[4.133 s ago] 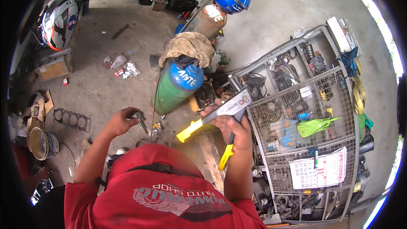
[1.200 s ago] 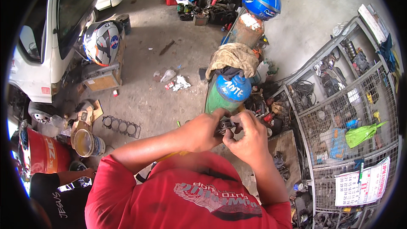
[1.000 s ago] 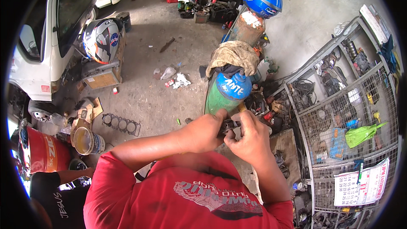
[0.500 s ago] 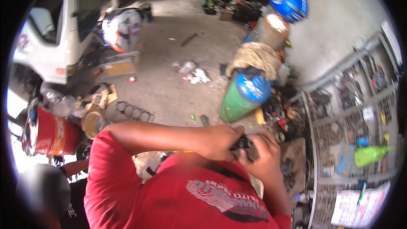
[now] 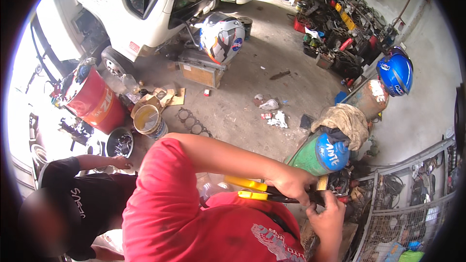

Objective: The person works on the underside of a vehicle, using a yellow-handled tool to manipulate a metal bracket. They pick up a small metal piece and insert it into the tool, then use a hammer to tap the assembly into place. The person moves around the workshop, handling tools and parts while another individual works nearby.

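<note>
In front of my red shirt, both my hands come together at a dark tool with two yellow grips (image 5: 253, 195), which looks like pliers. The grips point left and stand slightly apart. My left hand (image 5: 293, 183) is closed over the tool's black part, to the right of the grips. My right hand (image 5: 330, 216) meets it at the tool's right end, its fingers and thumb bent in a pinch around something dark. What exactly sits between those fingertips is hidden. Just beyond my hands lies a green gas cylinder (image 5: 307, 159) with a blue top.
A co-worker in black (image 5: 99, 201) bends at the left, one hand near a black basin (image 5: 120, 141). Beyond are a red drum (image 5: 99, 104), a bucket (image 5: 154, 128), a gasket (image 5: 194, 122), a helmet on a box (image 5: 201, 73) and a white truck (image 5: 141, 19). A wire rack (image 5: 403, 213) stands right.
My view has swung left, so the surroundings sit farther right and the co-worker shows more. The tool's yellow grips now stand out clearly left of my hands; only a yellow sliver showed before.
</note>
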Demonstrator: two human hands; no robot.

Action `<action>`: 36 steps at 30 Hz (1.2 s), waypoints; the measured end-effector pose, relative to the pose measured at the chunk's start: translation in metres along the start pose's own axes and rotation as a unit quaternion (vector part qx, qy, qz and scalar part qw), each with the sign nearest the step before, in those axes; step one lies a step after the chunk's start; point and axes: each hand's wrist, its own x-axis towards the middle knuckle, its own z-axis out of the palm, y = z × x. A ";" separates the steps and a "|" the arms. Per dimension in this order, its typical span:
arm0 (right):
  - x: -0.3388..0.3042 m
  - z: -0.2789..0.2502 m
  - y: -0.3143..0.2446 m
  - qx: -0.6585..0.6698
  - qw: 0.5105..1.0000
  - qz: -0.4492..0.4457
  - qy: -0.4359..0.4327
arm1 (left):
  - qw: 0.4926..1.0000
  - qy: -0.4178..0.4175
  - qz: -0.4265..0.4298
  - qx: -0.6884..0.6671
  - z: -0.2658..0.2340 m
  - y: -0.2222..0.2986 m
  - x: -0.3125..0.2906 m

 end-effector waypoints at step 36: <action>0.007 -0.005 0.065 0.075 0.990 -0.109 0.047 | 0.901 0.144 -0.085 -0.401 0.016 -0.006 0.038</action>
